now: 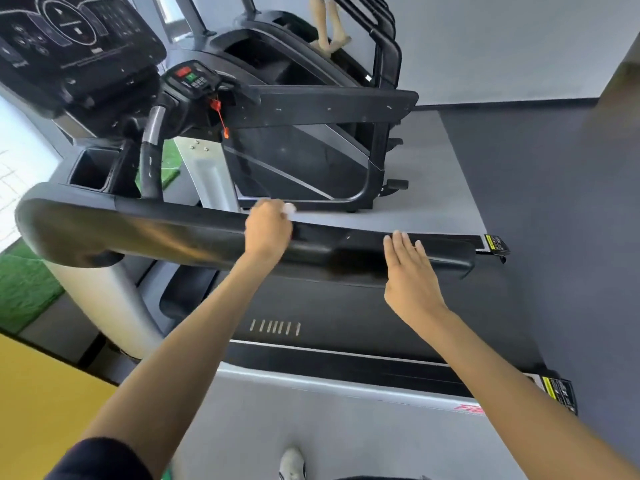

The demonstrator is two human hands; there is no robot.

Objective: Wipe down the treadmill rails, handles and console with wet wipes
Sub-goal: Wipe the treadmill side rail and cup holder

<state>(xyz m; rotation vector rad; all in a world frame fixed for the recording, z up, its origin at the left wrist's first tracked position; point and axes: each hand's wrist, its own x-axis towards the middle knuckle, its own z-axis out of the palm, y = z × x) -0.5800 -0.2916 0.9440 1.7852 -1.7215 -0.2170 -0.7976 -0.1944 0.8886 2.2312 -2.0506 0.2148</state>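
White wet wipe [288,208] sat bunched in my left hand [268,230], fingers curled round it, at the near rail's [173,233] far edge, mid-length. Right hand [410,271] was open, fingers straight, over the rail's rear end. Belt [346,317] below, console [72,39] upper left.

A second black exercise machine [311,161] was set at the back on a pale grey floor mat [433,188]. Green turf [24,289] was laid at the left, beside a yellow surface [41,403]. A white shoe [292,464] was seen at the bottom edge.
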